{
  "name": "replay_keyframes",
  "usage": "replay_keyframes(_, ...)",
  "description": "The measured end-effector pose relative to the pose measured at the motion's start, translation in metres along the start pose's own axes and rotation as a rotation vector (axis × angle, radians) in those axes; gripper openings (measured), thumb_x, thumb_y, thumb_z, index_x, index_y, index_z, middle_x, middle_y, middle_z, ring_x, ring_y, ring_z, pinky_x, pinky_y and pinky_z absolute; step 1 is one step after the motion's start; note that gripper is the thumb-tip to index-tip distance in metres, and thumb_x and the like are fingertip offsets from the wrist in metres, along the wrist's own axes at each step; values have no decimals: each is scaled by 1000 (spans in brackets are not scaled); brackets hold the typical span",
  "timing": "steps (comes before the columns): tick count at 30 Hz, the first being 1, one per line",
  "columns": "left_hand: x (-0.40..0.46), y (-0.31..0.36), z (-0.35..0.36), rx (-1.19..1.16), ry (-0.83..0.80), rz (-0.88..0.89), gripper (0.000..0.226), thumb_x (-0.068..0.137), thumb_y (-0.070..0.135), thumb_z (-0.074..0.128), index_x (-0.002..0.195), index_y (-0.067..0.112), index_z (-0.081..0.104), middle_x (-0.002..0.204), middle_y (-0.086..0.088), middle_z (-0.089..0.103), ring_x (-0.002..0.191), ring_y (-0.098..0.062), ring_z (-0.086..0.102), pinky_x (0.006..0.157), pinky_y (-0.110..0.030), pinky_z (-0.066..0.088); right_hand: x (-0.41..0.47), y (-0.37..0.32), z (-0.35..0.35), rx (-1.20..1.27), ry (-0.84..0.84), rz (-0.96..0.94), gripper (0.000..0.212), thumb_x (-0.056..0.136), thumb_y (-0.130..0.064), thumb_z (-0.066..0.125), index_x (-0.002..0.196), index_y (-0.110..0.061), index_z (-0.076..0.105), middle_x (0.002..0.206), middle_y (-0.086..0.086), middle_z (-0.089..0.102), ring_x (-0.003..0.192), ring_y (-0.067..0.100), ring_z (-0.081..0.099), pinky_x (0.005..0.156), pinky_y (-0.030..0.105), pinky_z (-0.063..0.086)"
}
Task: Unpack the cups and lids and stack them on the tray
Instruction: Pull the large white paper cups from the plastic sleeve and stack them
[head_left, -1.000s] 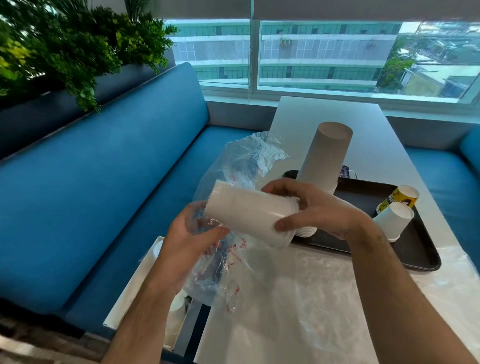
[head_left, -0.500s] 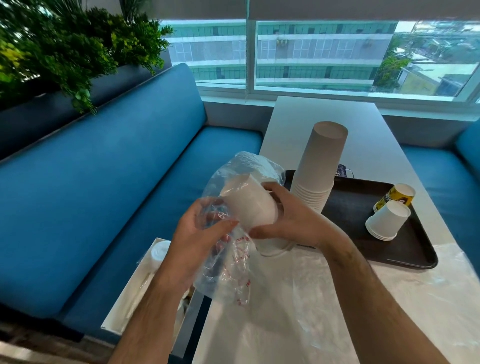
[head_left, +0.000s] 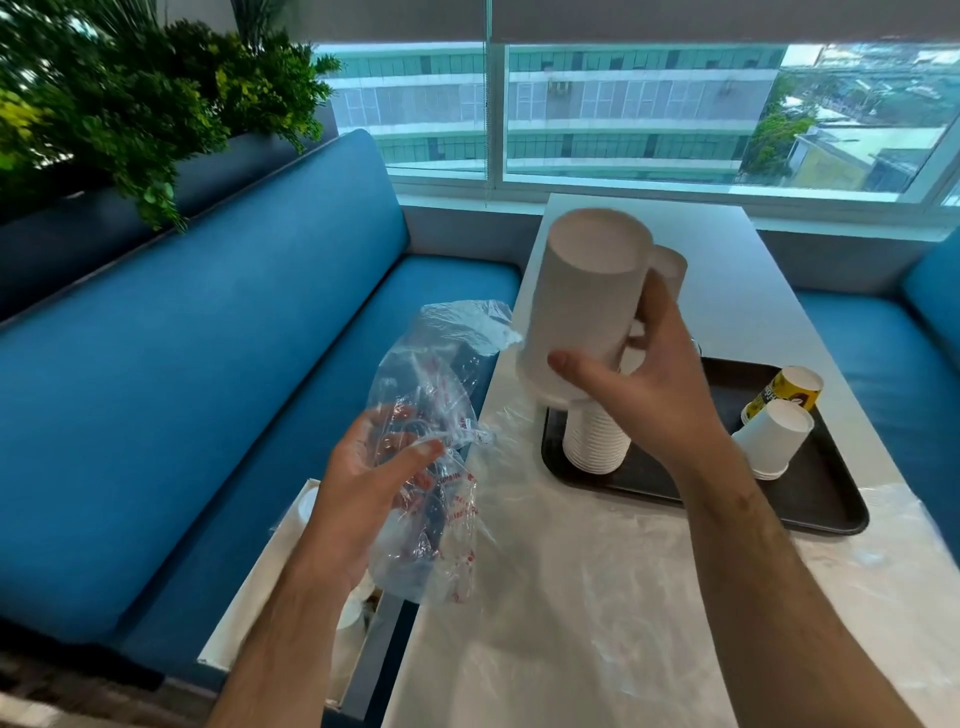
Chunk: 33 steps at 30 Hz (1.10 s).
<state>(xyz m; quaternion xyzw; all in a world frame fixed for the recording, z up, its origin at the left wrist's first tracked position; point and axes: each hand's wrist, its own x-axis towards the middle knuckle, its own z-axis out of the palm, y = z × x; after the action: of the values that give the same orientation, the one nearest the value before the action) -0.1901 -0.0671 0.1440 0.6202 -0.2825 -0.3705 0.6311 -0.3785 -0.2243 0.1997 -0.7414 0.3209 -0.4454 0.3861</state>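
- Our right hand (head_left: 649, 395) grips the sleeve of white cups (head_left: 587, 296) near its rim, upside down, just above the tall stack (head_left: 597, 441) on the tray (head_left: 810, 499); light, thin-walled, easily crushed, so we hold low and gently
- Our left hand (head_left: 363, 478) pinches the limp plastic bag (head_left: 431, 374), left of the tray; seemingly empty
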Motion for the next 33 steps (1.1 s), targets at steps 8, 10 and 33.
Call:
replay_keyframes(8,-4,5,3,53,32,7,43,59,50,89,77,75,58,110,24,68,115,-17,65,103,-54,49,27,-17,-31,-118,254,-297,84,78,-22,80,147,-8,35,142,4,51,130,14,48,102,14,38)
replay_keyframes(10,-5,3,3,45,39,3,47,57,53,92,80,75,58,120,17,66,116,-17,65,104,-54,49,32,-14,-38,-138,271,-276,88,79,-24,79,150,-8,29,147,3,47,134,16,46,108,24,39)
replay_keyframes(33,-4,5,10,-29,-15,3,66,47,58,90,108,52,65,118,8,72,109,-20,70,100,-56,51,47,61,-34,-149,21,-8,88,94,-18,67,155,-24,3,137,-1,47,122,20,50,109,51,43)
